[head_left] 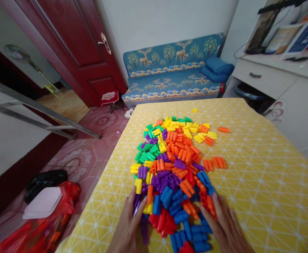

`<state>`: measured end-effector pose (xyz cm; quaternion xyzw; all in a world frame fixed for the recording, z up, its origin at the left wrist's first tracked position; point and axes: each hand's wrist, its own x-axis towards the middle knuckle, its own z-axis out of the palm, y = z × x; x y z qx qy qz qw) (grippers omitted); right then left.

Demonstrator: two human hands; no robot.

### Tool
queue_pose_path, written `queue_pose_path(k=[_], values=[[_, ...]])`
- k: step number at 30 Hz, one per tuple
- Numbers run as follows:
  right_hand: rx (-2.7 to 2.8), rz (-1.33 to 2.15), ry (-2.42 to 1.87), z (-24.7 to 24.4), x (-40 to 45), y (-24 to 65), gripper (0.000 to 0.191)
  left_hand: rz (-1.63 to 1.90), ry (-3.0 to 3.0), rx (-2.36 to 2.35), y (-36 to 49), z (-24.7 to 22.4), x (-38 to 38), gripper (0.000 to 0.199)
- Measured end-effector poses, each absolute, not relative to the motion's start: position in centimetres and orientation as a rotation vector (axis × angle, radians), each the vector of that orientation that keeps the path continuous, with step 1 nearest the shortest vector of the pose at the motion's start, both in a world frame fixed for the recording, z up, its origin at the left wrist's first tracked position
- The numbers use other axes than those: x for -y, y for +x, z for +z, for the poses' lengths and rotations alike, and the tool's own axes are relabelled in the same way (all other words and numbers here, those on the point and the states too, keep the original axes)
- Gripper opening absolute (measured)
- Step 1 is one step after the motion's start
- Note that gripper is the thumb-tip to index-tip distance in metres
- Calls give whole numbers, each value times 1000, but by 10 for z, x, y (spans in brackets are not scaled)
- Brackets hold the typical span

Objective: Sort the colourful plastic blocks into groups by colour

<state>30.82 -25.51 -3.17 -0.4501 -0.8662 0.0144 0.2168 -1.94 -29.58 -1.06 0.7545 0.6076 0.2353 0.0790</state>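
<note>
On yellow patterned worktop [261, 168], heap of coloured plastic pieces [169, 182], looked light, stiff, smooth, likely slippery, hardly fragile. Ribbed sides of single piece seemed best hold, between thumb and fingertips. Left hand [126, 225] at heap's near left edge, fingers apart, thumb toward purple and yellow pieces. Right hand [226, 225] at near right edge, fingers loosely spread, fingertips by red and orange pieces. Both reached in low from near side, backs up, neither pinching anything.
</note>
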Motion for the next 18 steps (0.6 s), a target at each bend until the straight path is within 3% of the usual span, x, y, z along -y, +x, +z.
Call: queue_pose_path(k=[4, 10, 13, 18], values=[[2297, 150, -1237, -20, 237, 272, 111, 817, 2300, -1722, 16, -11, 287, 124], [2232, 470, -1092, -9, 220, 254, 83, 955, 2334, -1685, 34, 4, 263, 95], [2142, 611, -1013, -7, 212, 251, 82, 932, 2374, -1670, 32, 8, 251, 81], [2033, 678, -1015, 9, 177, 238, 78, 890, 2398, -1610, 27, 27, 208, 75]])
